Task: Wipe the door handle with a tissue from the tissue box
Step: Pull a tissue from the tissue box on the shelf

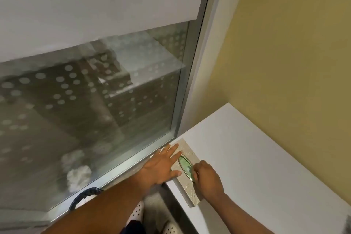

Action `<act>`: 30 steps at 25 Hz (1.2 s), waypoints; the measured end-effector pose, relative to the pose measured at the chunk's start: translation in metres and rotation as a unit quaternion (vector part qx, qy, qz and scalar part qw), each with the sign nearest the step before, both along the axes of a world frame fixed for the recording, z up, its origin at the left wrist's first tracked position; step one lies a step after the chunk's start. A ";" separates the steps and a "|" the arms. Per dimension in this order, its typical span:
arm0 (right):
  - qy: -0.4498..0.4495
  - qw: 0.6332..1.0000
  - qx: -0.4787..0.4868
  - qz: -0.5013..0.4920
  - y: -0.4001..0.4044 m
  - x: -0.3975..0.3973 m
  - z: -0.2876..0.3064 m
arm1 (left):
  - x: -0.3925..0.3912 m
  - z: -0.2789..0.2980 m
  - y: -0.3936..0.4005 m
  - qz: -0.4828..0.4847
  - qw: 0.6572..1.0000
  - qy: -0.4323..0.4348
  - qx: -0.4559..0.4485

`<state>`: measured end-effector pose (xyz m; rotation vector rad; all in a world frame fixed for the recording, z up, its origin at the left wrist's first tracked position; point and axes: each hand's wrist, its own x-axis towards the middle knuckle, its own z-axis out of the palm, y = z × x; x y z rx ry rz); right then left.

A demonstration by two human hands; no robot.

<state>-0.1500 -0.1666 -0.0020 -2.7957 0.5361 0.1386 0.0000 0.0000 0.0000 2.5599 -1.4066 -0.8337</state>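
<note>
Your right hand (pixel 207 177) has its grip pinched at the oval opening (pixel 186 166) of the tissue box (pixel 187 189); whether it has caught a tissue you cannot tell. Your left hand (pixel 163 165) lies flat and open on the box top, steadying it on the white desk (pixel 256 157) beside the glass door (pixel 91 110). No tissue is out yet, and the door handle is out of sight, unwiped as far as this shows.

Beige, seemingly leaf-patterned tissue box (pixel 187 182)
</note>
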 end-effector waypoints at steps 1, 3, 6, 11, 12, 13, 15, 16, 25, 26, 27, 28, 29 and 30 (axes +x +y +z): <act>0.008 1.000 -0.009 0.026 -0.001 0.005 -0.003 | 0.003 -0.005 -0.004 -0.013 1.000 -0.005 0.011; 0.032 0.996 -0.042 0.073 -0.003 0.015 -0.007 | 0.010 -0.015 -0.009 -0.032 0.999 -0.013 0.037; 0.077 0.980 -0.117 0.143 -0.004 0.033 -0.009 | 0.017 -0.029 -0.012 -0.037 0.998 0.007 0.042; 0.038 0.969 -0.144 0.198 -0.008 0.046 -0.016 | 0.016 -0.046 -0.003 -0.047 0.992 -0.080 -0.089; 0.018 0.968 -0.143 0.206 -0.009 0.045 -0.020 | 0.015 -0.051 -0.001 -0.046 0.987 -0.104 -0.118; 0.010 0.969 -0.134 0.209 -0.010 0.046 -0.022 | 0.015 -0.055 0.001 -0.040 0.985 -0.097 -0.135; -0.007 0.968 -0.118 0.221 -0.011 0.049 -0.025 | 0.018 -0.060 0.000 -0.019 0.991 -0.038 -0.124; -0.024 0.964 -0.122 0.235 -0.012 0.051 -0.028 | 0.019 -0.064 0.000 -0.012 0.993 -0.020 -0.113; -0.038 0.949 -0.121 0.287 -0.023 0.054 -0.037 | 0.022 -0.069 0.000 -0.034 0.997 -0.023 -0.066; -0.042 0.954 -0.116 0.272 -0.024 0.050 -0.037 | 0.023 -0.069 -0.001 -0.034 0.997 -0.021 -0.065; -0.036 0.958 -0.113 0.261 -0.026 0.046 -0.037 | 0.024 -0.067 -0.001 -0.031 0.997 -0.016 -0.067; -0.028 0.962 -0.109 0.249 -0.028 0.041 -0.036 | 0.024 -0.066 -0.001 -0.027 0.997 -0.010 -0.069; -0.018 0.967 -0.099 0.236 -0.030 0.037 -0.035 | 0.024 -0.066 -0.001 -0.025 0.997 -0.008 -0.070; -0.014 0.971 -0.087 0.222 -0.031 0.033 -0.033 | 0.024 -0.066 -0.002 -0.025 0.997 -0.011 -0.070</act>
